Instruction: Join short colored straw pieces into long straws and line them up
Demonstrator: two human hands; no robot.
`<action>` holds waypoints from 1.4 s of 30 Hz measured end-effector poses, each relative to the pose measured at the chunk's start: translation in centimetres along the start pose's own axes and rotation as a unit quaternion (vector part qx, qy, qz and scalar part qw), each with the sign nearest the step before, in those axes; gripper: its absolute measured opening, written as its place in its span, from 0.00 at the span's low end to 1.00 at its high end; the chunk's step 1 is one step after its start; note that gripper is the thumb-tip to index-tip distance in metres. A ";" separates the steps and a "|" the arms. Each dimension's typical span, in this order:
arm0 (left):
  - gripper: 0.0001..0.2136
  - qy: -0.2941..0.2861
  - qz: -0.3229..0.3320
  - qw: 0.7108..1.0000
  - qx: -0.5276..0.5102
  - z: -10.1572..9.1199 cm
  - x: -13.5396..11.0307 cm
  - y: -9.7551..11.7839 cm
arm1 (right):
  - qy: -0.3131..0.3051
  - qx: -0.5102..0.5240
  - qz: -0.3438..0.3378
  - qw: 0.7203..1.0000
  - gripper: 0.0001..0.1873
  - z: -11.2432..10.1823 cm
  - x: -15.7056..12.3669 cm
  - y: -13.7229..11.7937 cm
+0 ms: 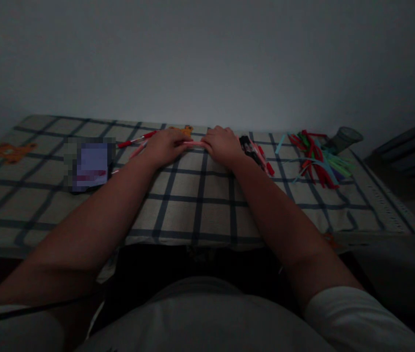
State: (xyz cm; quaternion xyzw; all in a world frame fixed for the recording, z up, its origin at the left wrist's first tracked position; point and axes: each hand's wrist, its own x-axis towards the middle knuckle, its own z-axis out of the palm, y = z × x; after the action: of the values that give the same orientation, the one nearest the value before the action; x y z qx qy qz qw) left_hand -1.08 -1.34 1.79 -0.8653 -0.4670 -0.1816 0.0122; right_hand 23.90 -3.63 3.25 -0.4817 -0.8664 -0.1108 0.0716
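Both my hands rest at the far side of a table covered with a checked cloth (193, 205). My left hand (165, 145) and my right hand (222, 144) are closed, each pinching one end of a thin pink paper strip (194, 143) stretched between them just above the cloth. A pink strip trails out from under my left hand toward the left. The light is dim, so fine detail of the fingers is hard to see.
A red-handled pen or tool (136, 140) lies left of my hands. Black and red items (255, 152) lie right of my right hand. A pile of red, green and blue paper strips (317, 156) sits beside a grey cup (343, 138). A blurred-out rectangle (90, 164) lies at left.
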 end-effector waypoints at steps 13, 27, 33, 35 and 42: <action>0.24 0.001 0.031 0.999 -0.040 0.7 0.3 -0.8 | 0.035 0.013 -0.003 0.999 0.27 0.8 0.1 0.3; 0.26 -0.019 0.012 0.997 -0.067 0.6 0.3 -0.3 | 0.046 0.036 0.015 0.998 0.27 1.2 0.0 0.5; 0.23 -0.005 0.035 0.997 -0.070 0.5 0.5 -0.4 | 0.004 0.024 -0.008 1.000 0.28 0.7 -0.3 0.1; 0.20 0.003 0.039 0.996 -0.076 0.5 0.5 -0.4 | -0.003 0.024 -0.009 1.000 0.30 0.7 -0.2 0.0; 0.22 -0.009 0.035 0.997 -0.070 0.1 0.3 0.0 | 0.005 0.022 0.003 1.000 0.28 0.5 -0.1 -0.2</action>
State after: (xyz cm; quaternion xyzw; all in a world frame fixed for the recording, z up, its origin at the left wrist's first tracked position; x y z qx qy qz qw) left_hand -0.90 -1.09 1.77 -0.8816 -0.4224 -0.2056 -0.0464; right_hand 23.78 -3.61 2.70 -0.4816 -0.8670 -0.0938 0.0871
